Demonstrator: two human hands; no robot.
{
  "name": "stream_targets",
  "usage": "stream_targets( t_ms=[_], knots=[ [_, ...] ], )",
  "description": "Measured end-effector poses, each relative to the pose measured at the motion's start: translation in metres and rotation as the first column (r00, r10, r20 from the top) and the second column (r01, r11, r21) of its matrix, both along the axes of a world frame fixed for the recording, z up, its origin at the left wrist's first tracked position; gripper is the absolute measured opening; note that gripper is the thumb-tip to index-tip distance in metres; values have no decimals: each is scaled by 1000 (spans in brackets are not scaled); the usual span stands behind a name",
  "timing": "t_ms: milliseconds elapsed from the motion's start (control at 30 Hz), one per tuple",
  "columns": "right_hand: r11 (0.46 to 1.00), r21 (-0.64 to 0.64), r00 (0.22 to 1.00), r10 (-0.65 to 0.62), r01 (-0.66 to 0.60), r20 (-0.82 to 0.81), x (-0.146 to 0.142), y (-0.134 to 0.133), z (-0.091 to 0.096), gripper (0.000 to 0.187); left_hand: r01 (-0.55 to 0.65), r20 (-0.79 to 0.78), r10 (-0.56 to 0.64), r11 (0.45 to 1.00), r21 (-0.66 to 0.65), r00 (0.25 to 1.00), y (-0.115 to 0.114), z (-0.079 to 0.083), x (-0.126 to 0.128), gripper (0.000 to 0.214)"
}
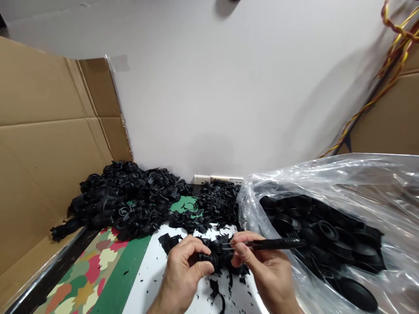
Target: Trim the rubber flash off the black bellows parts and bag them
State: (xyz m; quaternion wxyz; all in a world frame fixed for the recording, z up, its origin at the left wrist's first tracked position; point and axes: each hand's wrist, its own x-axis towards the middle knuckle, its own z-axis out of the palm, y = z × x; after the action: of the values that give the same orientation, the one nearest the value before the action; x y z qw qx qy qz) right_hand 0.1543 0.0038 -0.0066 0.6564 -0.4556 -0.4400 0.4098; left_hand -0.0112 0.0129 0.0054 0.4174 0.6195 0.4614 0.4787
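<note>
The left hand [183,270] grips a black rubber part [209,258] over the table [147,279], and the right hand [262,266] pinches a thin tool [275,244] against it. A plastic bag [360,174] crowds the right; a black pile [124,200] fills the left.

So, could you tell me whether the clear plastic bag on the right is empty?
No, the clear plastic bag holds a heap of black rubber parts.

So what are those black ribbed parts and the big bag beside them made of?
Black ribbed parts: probably rubber, matte, with thin curled trimmings scattered about. Bag: thin clear plastic film, glossy and crinkled, contents showing through.
</note>
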Motion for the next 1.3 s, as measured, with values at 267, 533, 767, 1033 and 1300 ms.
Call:
stream_targets(
  t_ms=[267, 533, 767, 1033, 1300],
  knots=[
    [978, 35, 971, 208, -205, -122, -15, -4, -4, 17, -26, -2, 26, 1000, 1, 1000, -1, 6, 3, 7],
    [968, 146, 976, 211, -202, -48, -17, -4, -13, 6, -33, -31, 31, 998, -50, 999, -1, 2, 3, 10],
    [968, 157, 981, 194, -193, 10, -15, -2, -17, 8, -33, -39, 32, 999, -43, 999, -2, 2, 3, 10],
    [845, 527, 906, -155, -85, 395, -15, 4, -17, 15, 17, -26, -19, 999, -50, 999, -3, 3, 5, 8],
    [968, 231, 955, -158, 99, 251, 1, 12, -4, 15, -16, 28, 19, 994, -111, 999, 2, 1, 2, 15]
  ],
)
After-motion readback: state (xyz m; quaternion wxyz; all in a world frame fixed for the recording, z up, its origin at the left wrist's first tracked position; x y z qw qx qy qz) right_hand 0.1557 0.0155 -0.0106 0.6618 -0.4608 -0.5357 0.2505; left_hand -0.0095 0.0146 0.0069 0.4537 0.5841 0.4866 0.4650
